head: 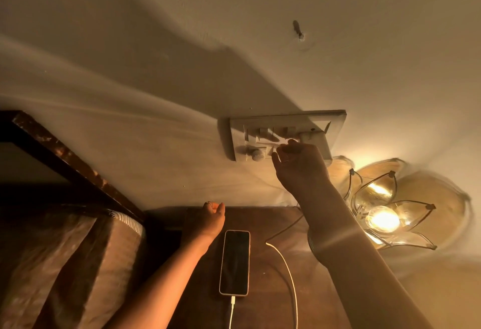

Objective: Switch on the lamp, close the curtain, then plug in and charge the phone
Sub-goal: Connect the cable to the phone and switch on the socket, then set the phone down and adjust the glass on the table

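A phone (235, 262) lies screen up and dark on the wooden bedside table (265, 300), with a white cable (291, 276) plugged into its near end. The cable loops right and back toward the wall. My right hand (299, 164) is raised at the white switchboard (281, 133) on the wall, its fingers at the white charger plug (308, 136) in the socket. My left hand (212, 215) rests loosely curled on the table's far edge, left of the phone, holding nothing. The lotus-shaped glass lamp (382, 214) glows at the right.
A bed with a brownish cover (65, 263) and a dark wooden headboard (65, 157) fills the left. A nail (298, 30) sticks out of the wall above the switchboard. The lamp's thin cord (285, 228) runs across the table behind the phone.
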{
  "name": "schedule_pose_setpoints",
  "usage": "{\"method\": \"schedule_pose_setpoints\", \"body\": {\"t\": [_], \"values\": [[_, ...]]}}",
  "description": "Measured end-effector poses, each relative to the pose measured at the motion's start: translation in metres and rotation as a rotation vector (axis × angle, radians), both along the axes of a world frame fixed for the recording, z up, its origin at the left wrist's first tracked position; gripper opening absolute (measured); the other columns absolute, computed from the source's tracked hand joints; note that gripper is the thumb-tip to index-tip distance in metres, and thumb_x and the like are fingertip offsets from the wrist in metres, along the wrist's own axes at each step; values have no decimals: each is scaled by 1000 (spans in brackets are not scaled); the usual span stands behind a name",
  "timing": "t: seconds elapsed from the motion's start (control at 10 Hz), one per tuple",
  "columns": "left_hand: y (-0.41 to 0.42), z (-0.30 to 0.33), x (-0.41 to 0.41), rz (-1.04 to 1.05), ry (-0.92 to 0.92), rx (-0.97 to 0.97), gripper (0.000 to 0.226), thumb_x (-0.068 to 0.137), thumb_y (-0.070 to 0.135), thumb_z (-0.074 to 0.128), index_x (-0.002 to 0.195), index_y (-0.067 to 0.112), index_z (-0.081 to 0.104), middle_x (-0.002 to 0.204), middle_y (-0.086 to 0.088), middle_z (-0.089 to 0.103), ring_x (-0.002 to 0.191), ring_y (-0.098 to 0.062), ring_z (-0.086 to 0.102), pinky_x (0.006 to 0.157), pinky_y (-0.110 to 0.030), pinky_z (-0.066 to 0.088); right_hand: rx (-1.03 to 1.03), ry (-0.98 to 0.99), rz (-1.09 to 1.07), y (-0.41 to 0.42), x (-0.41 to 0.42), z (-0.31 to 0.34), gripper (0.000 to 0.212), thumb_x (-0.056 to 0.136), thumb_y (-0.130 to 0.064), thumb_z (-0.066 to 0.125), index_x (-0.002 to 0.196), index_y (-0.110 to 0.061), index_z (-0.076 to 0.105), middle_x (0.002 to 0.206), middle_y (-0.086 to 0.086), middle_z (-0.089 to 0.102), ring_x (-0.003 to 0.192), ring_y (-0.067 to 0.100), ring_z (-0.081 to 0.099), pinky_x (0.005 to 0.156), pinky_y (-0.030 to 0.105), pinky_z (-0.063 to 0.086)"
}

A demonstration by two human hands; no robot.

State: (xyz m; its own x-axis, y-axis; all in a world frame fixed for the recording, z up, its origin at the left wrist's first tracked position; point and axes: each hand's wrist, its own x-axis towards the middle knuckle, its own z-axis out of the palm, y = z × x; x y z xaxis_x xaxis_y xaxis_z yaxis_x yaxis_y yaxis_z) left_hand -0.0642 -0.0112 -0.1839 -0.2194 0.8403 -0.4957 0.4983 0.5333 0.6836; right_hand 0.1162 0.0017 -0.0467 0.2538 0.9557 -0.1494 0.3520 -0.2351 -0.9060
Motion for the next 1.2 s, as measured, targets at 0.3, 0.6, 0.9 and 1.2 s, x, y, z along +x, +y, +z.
{"method": "schedule_pose_setpoints", "body": {"t": [0.3, 0.6, 0.9, 1.2], "values": [[-28, -9, 33, 0, 14, -40, 34, 98, 19, 43, 119, -5, 54, 122, -21, 61, 116, -34, 56, 92, -31, 43, -105, 720, -93, -111, -7, -28, 34, 86, 8, 40, 103, -7, 66, 85, 8, 72, 86, 21, 68, 82, 33, 54], [-75, -45, 62, -117, 64, -173, 24, 96, 14, 44, 107, 1, 62, 119, -20, 64, 108, -33, 60, 87, -32, 45, -291, 361, -251, -163, 35, -107, 29, 84, 3, 43, 93, -9, 67, 86, 9, 69, 82, 19, 63, 70, 27, 50], [-117, -51, 121, -413, 135, -313, 31, 96, 24, 43, 116, 9, 62, 125, -13, 62, 118, -28, 56, 95, -28, 43, -392, -188, -300, -204, 112, -164, 23, 82, -5, 53, 102, -9, 64, 103, 11, 64, 102, 26, 58, 89, 35, 45], [-138, -60, 163, -716, 126, -125, 47, 94, 23, 48, 138, 11, 43, 145, -8, 44, 136, -21, 39, 111, -26, 28, -689, -548, -111, -219, 169, -209, 87, 77, -40, 67, 147, -25, 18, 159, 10, 5, 146, 34, 0, 118, 50, 15]]}}
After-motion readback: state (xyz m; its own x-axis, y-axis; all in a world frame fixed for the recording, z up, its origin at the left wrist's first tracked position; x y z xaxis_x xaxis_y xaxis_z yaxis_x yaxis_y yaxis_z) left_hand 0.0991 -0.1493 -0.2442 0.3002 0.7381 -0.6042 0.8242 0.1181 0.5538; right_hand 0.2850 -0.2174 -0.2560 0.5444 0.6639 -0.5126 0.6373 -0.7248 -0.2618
